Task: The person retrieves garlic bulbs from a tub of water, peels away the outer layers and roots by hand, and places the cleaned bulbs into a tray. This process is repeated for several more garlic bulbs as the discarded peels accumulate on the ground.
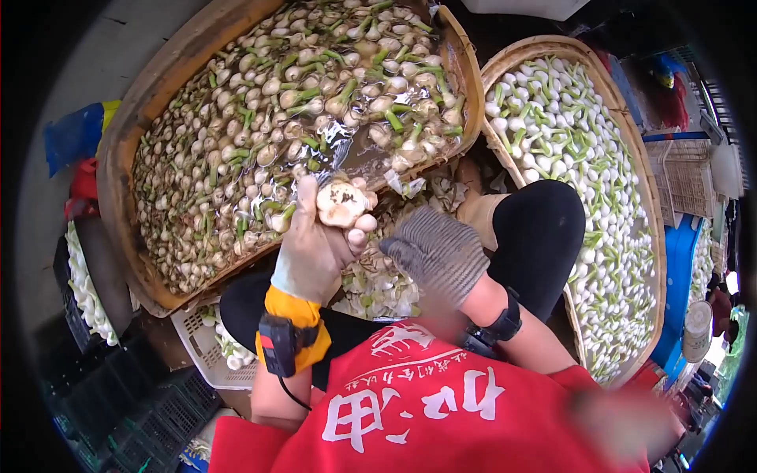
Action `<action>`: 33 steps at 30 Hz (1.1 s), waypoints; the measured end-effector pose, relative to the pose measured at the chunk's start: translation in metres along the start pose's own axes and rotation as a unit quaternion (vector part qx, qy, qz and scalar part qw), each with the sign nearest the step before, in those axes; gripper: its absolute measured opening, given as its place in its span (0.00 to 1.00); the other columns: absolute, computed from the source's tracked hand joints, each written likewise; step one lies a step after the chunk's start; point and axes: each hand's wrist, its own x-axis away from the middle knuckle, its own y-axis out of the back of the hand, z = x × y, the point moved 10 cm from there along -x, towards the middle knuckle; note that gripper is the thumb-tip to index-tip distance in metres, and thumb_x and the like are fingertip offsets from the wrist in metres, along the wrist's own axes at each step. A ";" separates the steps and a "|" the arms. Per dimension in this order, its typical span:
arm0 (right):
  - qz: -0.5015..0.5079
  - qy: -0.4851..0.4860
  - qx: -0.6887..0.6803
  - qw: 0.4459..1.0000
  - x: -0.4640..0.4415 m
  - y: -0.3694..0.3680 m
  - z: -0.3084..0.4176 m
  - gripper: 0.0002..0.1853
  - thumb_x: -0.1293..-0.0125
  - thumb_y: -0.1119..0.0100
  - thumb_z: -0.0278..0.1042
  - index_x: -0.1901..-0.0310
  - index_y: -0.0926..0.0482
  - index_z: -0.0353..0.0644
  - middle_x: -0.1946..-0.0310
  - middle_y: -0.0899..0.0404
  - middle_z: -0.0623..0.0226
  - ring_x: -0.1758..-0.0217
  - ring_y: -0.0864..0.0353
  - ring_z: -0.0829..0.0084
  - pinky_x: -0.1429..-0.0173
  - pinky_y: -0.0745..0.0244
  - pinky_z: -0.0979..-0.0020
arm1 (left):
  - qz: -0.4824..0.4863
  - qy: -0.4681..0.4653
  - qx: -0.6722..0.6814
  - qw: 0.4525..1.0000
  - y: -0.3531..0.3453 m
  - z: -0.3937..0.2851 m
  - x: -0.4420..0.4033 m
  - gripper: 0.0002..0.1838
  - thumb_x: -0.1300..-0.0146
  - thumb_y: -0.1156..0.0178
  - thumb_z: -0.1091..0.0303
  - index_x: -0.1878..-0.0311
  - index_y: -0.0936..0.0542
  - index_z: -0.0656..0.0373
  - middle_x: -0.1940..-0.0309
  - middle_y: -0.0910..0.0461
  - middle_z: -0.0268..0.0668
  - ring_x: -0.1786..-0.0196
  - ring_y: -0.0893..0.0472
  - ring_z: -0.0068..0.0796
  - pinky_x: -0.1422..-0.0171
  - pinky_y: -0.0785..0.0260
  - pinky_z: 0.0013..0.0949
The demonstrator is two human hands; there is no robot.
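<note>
My left hand (pixel 309 251), in a pale glove, is closed around a whitish garlic bulb (pixel 341 203). The bulb's root end faces up and shows dark brown marks. To its right, my right hand (pixel 441 251) wears a grey striped glove and is curled closed. Whatever it may hold is hidden beneath the fingers. The two hands are apart. Beyond them, a large wooden-rimmed tub (pixel 118 189) holds many muddy bulbs with short green stems in water.
On the right, a second tub (pixel 658 260) contains cleaner white bulbs with green stems. Loose peelings (pixel 378 290) lie between my legs. A white plastic basket (pixel 206 355) with some bulbs sits at lower left, near dark crates (pixel 169 418). A blue container (pixel 682 252) stands far right.
</note>
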 end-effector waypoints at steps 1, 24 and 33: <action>-0.124 0.006 -0.008 0.992 0.001 0.022 0.003 0.12 0.37 0.40 0.42 0.57 0.17 0.44 0.66 0.22 0.60 0.60 0.21 0.57 0.60 0.26 0.59 | -0.006 -0.019 0.008 1.000 -0.007 0.003 0.014 0.33 0.27 0.58 0.37 0.43 0.27 0.62 0.60 0.20 0.40 0.63 0.20 0.31 0.65 0.29 0.26; -0.050 -0.006 -0.030 0.998 -0.001 0.050 0.072 0.09 0.39 0.42 0.39 0.68 0.19 0.43 0.74 0.19 0.60 0.70 0.19 0.61 0.63 0.24 0.63 | 0.024 -0.061 -0.264 0.962 -0.031 0.024 0.113 0.33 0.27 0.54 0.43 0.33 0.32 0.62 0.60 0.23 0.35 0.61 0.21 0.23 0.63 0.29 0.26; -0.067 -0.131 0.053 0.988 -0.024 0.069 0.012 0.14 0.36 0.42 0.42 0.69 0.15 0.40 0.69 0.16 0.55 0.64 0.17 0.57 0.55 0.23 0.59 | -0.008 -0.081 -0.340 0.937 -0.037 0.026 0.134 0.31 0.29 0.51 0.43 0.41 0.27 0.65 0.60 0.19 0.37 0.70 0.24 0.19 0.71 0.34 0.20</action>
